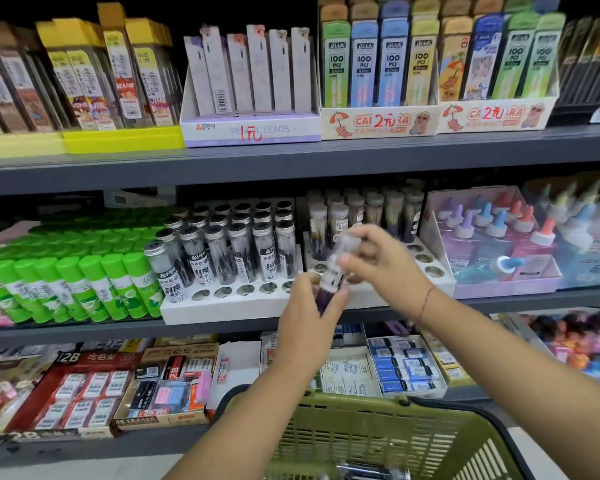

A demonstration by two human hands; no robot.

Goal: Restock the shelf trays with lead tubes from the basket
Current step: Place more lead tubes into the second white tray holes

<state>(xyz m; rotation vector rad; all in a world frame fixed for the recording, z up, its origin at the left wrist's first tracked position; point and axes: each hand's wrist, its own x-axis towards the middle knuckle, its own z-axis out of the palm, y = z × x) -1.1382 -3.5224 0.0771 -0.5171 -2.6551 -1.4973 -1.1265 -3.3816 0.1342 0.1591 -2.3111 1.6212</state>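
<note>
Both hands meet in front of the middle shelf. My left hand (309, 306) grips the lower, dark purple end of a clear lead tube (328, 284). My right hand (378, 261) pinches the tube's pale cap end from above. Behind them stand two white trays with round holes: the left tray (222, 303) holds silver-capped tubes (236, 251) and has an empty front row; the right tray (430, 268) holds clear-capped tubes (357, 216) at its back, with several empty holes. The green basket (378, 434) sits below, with a tube (371, 471) visible at its bottom.
Green glue sticks (66, 285) fill the shelf left of the trays. A box of glue bottles (499, 237) stands on the right. The upper shelf carries pencil lead boxes (250, 129). Eraser boxes (118, 386) line the lower shelf behind the basket.
</note>
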